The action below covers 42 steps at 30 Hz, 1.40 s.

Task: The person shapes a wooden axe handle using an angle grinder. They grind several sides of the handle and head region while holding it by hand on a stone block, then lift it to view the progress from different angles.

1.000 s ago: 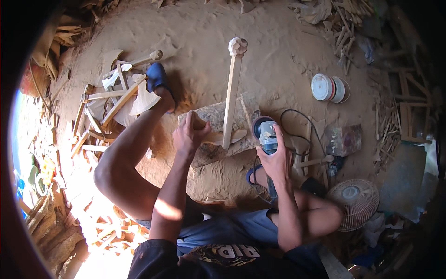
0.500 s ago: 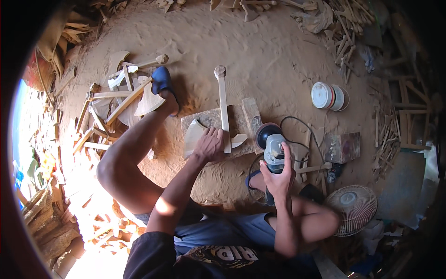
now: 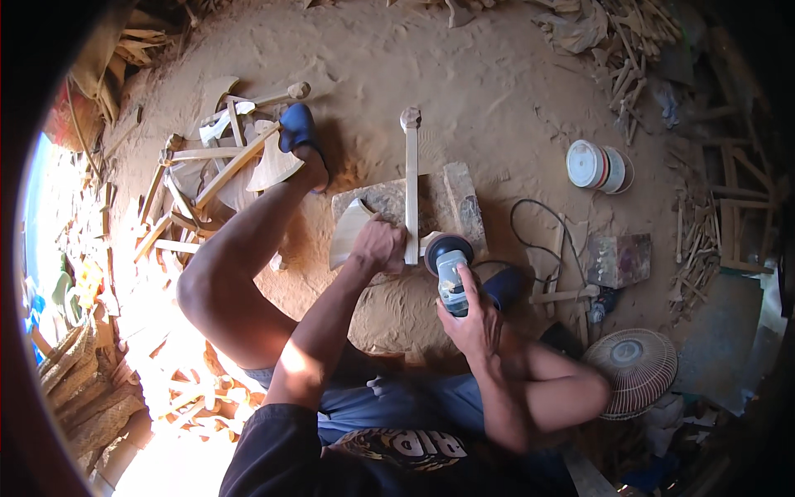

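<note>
A pale wooden axe [image 3: 411,186] lies across a low worn block [image 3: 377,197], its handle pointing away from me and its broad curved blade to the left. My left hand [image 3: 381,246] is closed on the axe head, where the blade meets the handle. In my right hand [image 3: 475,327] is an angle grinder [image 3: 453,280], gripped around its grey body. Its round dark sanding disc [image 3: 448,248] is over the smaller right-hand end of the axe head and hides most of it. Whether disc and wood touch, I cannot tell.
Several wooden axes [image 3: 240,170] are heaped at the left beside my blue-shod foot. A black cord [image 3: 515,217] loops right of the block. Farther right are white buckets [image 3: 585,164], a square box [image 3: 619,260] and a fan [image 3: 633,364]. Wood pieces [image 3: 633,70] are piled along the edges.
My right hand has brought the grinder left, from beside the block to over the right end of the axe head. My left hand still holds the axe. The whole view has shifted slightly.
</note>
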Motion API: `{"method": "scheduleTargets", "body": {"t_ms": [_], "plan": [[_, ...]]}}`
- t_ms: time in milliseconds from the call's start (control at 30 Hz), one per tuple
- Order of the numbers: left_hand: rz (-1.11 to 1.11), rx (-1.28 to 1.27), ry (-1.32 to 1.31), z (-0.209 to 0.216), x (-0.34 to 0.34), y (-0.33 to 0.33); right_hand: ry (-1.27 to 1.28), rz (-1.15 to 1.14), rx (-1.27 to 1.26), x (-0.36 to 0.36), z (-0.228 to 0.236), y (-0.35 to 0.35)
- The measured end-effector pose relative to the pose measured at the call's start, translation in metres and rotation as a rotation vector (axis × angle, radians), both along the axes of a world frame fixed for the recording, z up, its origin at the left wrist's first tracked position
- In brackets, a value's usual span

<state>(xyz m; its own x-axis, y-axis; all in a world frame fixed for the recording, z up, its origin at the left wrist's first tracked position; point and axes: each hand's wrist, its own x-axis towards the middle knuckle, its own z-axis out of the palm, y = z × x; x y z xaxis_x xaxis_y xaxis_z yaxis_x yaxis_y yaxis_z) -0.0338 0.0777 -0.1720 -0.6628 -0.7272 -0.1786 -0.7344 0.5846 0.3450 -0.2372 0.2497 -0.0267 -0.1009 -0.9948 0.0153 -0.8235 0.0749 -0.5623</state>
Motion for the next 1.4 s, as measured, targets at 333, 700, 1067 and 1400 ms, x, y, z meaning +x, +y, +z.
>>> {"method": "scheduleTargets", "body": {"t_ms": [333,700,1067,1400], "plan": [[-0.013,0.03,0.07,0.007,-0.003,0.002,0.017,0.021,0.02,0.003,-0.007,-0.004],[-0.003,0.052,0.077,-0.002,-0.001,-0.001,0.031,-0.067,0.001,-0.001,-0.016,-0.012],[-0.036,0.024,0.079,-0.007,0.0,0.001,-0.032,-0.173,0.041,-0.042,-0.021,-0.055],[-0.085,-0.213,0.233,0.08,0.026,-0.016,-0.152,-0.367,-0.117,-0.056,0.028,-0.037]]}}
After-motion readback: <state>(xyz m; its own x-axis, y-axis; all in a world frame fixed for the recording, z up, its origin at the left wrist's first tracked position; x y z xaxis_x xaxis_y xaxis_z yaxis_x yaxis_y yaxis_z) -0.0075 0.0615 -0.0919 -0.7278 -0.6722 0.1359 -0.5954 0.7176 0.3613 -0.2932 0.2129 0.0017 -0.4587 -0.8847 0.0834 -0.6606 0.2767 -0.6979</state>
